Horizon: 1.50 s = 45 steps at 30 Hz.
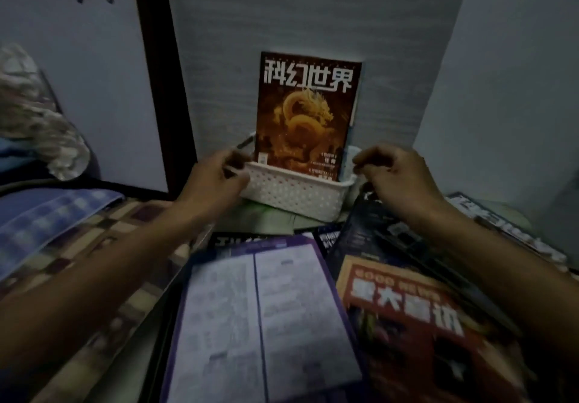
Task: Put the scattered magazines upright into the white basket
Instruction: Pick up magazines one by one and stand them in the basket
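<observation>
We have one in: the dragon-cover magazine [305,114] stands upright in the white basket [293,192], leaning on the grey wall [313,10], with what looks like a second spine just behind it. Our left hand [216,180] pinches the basket's left rim; our right hand [394,173] hovers by the right rim, fingers curled, and we cannot tell whether it grips anything. Most work remains: the purple-bordered magazine [266,318], the red-and-yellow magazine [416,324] and darker ones beneath lie flat, overlapping, just in front of the basket.
</observation>
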Available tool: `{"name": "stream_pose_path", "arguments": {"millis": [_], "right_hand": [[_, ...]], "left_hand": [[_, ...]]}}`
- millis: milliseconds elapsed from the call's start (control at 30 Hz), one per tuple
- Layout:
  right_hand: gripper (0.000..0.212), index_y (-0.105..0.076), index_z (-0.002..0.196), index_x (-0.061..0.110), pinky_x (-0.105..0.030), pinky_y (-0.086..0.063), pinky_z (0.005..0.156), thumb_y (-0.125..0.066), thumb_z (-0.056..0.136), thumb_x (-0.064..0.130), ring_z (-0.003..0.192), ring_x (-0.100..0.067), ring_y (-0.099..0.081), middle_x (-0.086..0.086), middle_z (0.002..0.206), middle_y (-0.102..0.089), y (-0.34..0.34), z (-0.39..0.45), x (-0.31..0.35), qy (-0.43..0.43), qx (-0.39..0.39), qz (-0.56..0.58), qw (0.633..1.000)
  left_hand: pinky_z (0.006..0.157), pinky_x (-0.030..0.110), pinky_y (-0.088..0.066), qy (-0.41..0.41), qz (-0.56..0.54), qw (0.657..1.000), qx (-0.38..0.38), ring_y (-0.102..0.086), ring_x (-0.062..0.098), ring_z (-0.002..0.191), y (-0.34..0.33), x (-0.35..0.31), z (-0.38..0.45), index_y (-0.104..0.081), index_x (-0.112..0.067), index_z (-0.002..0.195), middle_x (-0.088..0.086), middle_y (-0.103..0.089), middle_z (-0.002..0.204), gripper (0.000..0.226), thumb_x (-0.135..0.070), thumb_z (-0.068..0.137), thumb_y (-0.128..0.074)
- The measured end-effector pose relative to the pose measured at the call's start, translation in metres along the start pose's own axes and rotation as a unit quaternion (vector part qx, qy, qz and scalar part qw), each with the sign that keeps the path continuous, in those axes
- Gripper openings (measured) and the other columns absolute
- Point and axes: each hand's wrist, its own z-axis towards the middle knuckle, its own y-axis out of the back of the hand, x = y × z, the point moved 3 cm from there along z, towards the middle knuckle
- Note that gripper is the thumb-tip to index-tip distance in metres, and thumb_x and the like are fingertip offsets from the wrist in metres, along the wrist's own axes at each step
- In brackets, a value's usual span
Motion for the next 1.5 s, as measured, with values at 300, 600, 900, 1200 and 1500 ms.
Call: {"name": "stream_pose_path", "arguments": {"millis": [300, 600, 900, 1200, 1500], "right_hand": [[0.055, -0.042, 0.142, 0.045, -0.042, -0.03, 0.11, -0.05, 0.094, 0.019, 0.136, -0.016, -0.035, 0.016, 0.156, -0.034, 0.007, -0.156, 0.03, 0.225, 0.409, -0.286, 0.837], [0.057, -0.04, 0.143, 0.047, -0.033, -0.024, 0.112, -0.042, 0.09, 0.068, 0.135, -0.008, -0.031, 0.025, 0.155, -0.031, 0.004, -0.21, 0.04, 0.261, 0.36, -0.244, 0.862], [0.034, -0.068, 0.121, 0.027, 0.005, -0.031, 0.088, -0.051, 0.097, 0.043, 0.105, 0.027, -0.045, 0.022, 0.133, -0.057, 0.014, -0.212, 0.048, 0.045, 0.381, -0.053, 0.922], [0.075, -0.066, 0.12, 0.007, -0.048, -0.061, 0.066, -0.045, 0.082, 0.068, 0.084, -0.041, -0.073, -0.024, 0.11, -0.072, 0.067, -0.163, 0.074, -0.271, 0.17, 0.51, 0.798], [0.051, -0.069, 0.114, 0.005, -0.043, -0.058, 0.073, -0.056, 0.092, 0.049, 0.086, -0.036, -0.068, -0.016, 0.099, -0.072, 0.043, -0.191, 0.048, -0.312, 0.357, 0.311, 0.824]], "left_hand": [[0.105, 0.031, -0.036, -0.183, 0.304, 0.896, 0.266, -0.039, 0.011, 0.13, 0.059, 0.009, -0.162, -0.049, -0.025, 0.14, -0.008, -0.042, 0.144, 0.055, -0.007, 0.088, -0.061], [0.11, 0.026, -0.037, 0.018, -0.009, 0.883, 0.468, -0.028, -0.005, 0.141, 0.081, -0.006, -0.188, -0.065, -0.038, 0.125, -0.028, -0.038, 0.149, 0.05, -0.003, 0.089, -0.064], [0.052, 0.03, -0.059, 0.298, -0.246, 0.9, 0.203, -0.076, 0.027, 0.071, 0.056, -0.047, -0.192, -0.06, -0.004, 0.123, 0.021, -0.075, 0.088, 0.037, 0.008, 0.088, -0.06], [0.098, 0.028, -0.049, -0.365, -0.034, 0.896, 0.252, -0.061, 0.015, 0.121, 0.08, -0.152, -0.181, -0.068, -0.021, 0.124, -0.009, -0.068, 0.126, 0.032, -0.014, 0.092, -0.062], [0.102, 0.046, -0.04, -0.401, 0.184, 0.896, 0.046, -0.025, -0.011, 0.137, 0.058, -0.094, -0.191, -0.082, -0.02, 0.072, -0.046, -0.034, 0.14, 0.045, -0.057, 0.083, -0.058]]}}
